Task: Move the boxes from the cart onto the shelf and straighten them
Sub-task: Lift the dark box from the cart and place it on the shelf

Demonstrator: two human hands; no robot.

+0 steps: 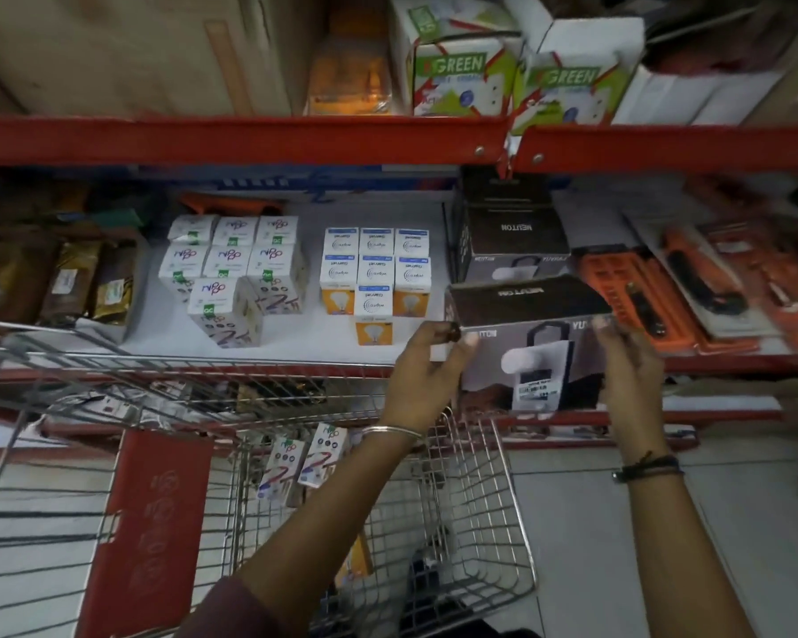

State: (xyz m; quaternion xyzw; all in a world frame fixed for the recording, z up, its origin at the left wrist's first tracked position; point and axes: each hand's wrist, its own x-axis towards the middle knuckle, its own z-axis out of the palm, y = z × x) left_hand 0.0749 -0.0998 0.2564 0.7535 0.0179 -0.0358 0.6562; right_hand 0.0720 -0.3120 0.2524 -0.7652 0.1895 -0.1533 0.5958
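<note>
Dark-brown lantern box point(526, 333) being held at the front edge of the middle shelf point(296, 333), tilted toward the camera, its lower part hanging out past the shelf lip; left hand point(427, 370) grasping its left end, thumb against the corner; right hand point(629, 366) grasping its right end, fingers curling over the upper edge; sitting just in front of a matching lantern box point(512, 237) standing further back on the same shelf; lying to the right, orange tool packs point(692, 287), partly blurred; standing to the left, a block of white-and-orange bulb boxes point(376, 278) in rows, one lone box at the front; further left, a block of white bulb boxes point(236, 264) with one set forward and turned askew; resting at the far left, brown and gold packets point(70, 283); standing on the upper shelf, green-and-white boxes point(457, 71) beside a cardboard carton point(125, 52); waiting below the hands, a wire cart point(434, 522) with a red flap point(148, 536), holding two more white bulb boxes point(302, 458) near its far end.
</note>
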